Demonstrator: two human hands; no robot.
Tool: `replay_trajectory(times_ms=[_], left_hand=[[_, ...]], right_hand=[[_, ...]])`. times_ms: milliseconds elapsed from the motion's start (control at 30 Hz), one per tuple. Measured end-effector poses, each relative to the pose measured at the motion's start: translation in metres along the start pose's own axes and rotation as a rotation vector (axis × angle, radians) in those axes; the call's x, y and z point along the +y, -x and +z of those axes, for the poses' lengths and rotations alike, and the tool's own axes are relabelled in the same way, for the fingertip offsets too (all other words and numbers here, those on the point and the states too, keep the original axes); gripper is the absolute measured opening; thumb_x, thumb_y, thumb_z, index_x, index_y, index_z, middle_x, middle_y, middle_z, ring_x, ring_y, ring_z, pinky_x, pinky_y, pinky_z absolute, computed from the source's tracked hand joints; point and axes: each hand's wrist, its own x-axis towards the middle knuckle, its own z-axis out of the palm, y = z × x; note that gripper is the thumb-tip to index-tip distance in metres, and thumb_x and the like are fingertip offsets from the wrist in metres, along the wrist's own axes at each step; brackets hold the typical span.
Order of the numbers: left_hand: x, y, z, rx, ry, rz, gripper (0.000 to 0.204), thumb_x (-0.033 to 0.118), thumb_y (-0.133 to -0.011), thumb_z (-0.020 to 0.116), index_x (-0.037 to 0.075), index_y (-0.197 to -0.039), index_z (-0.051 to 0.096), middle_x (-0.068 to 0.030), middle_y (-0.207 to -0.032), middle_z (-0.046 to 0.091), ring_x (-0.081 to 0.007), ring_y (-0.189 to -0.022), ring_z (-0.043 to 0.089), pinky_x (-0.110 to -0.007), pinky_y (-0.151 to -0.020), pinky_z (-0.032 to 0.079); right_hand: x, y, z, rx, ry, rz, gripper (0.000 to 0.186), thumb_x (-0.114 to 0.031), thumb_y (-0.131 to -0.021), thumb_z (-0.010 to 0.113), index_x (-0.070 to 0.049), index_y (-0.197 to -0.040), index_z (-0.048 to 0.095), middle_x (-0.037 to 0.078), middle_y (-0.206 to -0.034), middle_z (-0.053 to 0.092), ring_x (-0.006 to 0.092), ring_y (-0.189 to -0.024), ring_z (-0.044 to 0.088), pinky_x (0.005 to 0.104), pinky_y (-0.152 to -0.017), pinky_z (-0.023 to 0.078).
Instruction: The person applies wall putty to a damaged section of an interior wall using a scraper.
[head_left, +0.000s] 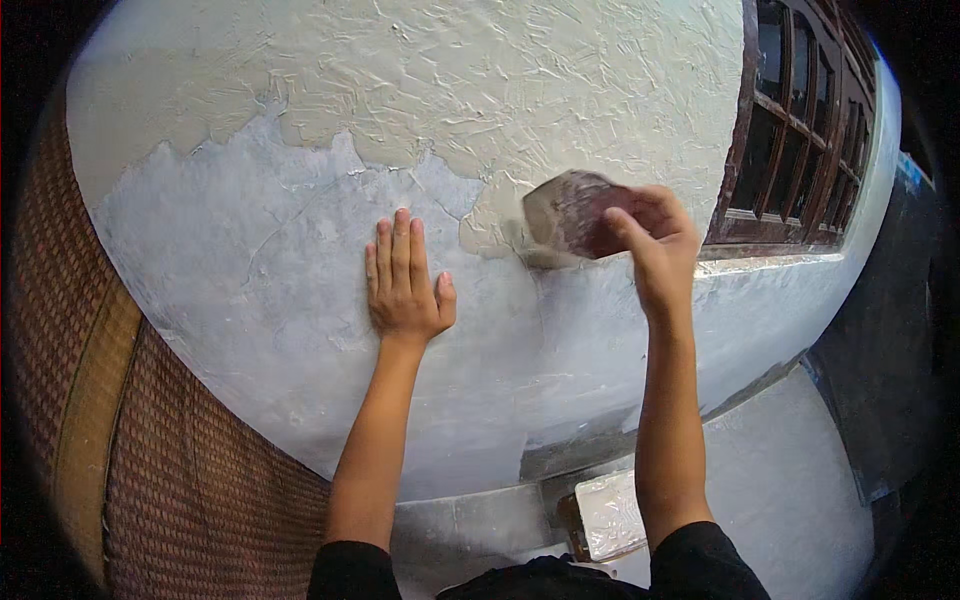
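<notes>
The right hand (664, 250) pinches a brown sheet (572, 218) pointing left, long axis near-level; the left hand (406, 290) lies flat.

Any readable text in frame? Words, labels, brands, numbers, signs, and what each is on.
None readable.
Wall and window: no lettering seen.
Sheet in the right hand: blurred; any print can't be made out.
White-topped item at lower edge: nothing legible.

left hand (408, 285) flat on patchy wall (280, 250), right hand (660, 240) pinching blurred brown sheet (570, 213), wooden window (787, 119) at right
</notes>
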Motion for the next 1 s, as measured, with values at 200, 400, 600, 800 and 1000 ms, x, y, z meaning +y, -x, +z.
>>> replay_trajectory(times_ms=[200, 400, 600, 800, 1000], left_hand=[[0.002, 0.0, 0.002, 0.018, 0.016, 0.006, 0.065, 0.028, -0.083, 0.044, -0.003, -0.14, 0.032, -0.0193, -0.146, 0.032, -0.0371, -0.137, 0.026, -0.051, -0.11, 0.021], [-0.001, 0.0, -0.002, 0.015, 0.001, 0.003, 0.066, 0.028, -0.083, 0.044, -0.003, -0.14, 0.031, -0.0191, -0.146, 0.032, -0.0373, -0.137, 0.027, -0.051, -0.11, 0.021], [0.003, -0.001, 0.0, 0.013, 0.009, 0.005, 0.067, 0.029, -0.083, 0.044, -0.002, -0.14, 0.031, -0.0188, -0.146, 0.032, -0.0371, -0.137, 0.026, -0.051, -0.11, 0.02], [-0.002, 0.001, -0.003, 0.007, -0.001, 0.0, 0.066, 0.029, -0.083, 0.043, -0.002, -0.14, 0.03, -0.0185, -0.147, 0.031, -0.037, -0.137, 0.025, -0.051, -0.11, 0.021], [-0.001, 0.003, -0.002, -0.01, 0.0, -0.007, 0.066, 0.029, -0.083, 0.043, -0.003, -0.14, 0.031, -0.0185, -0.147, 0.031, -0.0373, -0.137, 0.026, -0.052, -0.11, 0.021]], right_hand=[[0.006, -0.01, -0.006, 0.033, 0.058, 0.007, 0.021, 0.002, -0.079, 0.065, 0.005, -0.099, 0.058, 0.009, -0.087, 0.066, 0.0125, -0.076, 0.063, 0.0251, -0.063, 0.052], [0.004, -0.001, 0.013, -0.13, 0.178, 0.063, 0.017, 0.0, -0.078, 0.066, 0.003, -0.094, 0.062, 0.007, -0.083, 0.067, 0.0117, -0.076, 0.063, 0.0253, -0.068, 0.05], [-0.01, -0.015, -0.006, 0.031, 0.101, -0.027, 0.02, 0.001, -0.079, 0.065, 0.003, -0.099, 0.06, 0.008, -0.089, 0.067, 0.0125, -0.078, 0.063, 0.0267, -0.071, 0.052], [0.006, -0.002, 0.027, -0.168, 0.304, -0.001, 0.02, 0.002, -0.077, 0.066, 0.0, -0.097, 0.064, 0.007, -0.084, 0.068, 0.0126, -0.08, 0.064, 0.0253, -0.071, 0.05], [-0.021, -0.018, 0.001, -0.011, 0.125, 0.013, 0.02, 0.001, -0.079, 0.065, 0.004, -0.099, 0.061, 0.008, -0.085, 0.067, 0.0124, -0.079, 0.064, 0.025, -0.071, 0.051]])
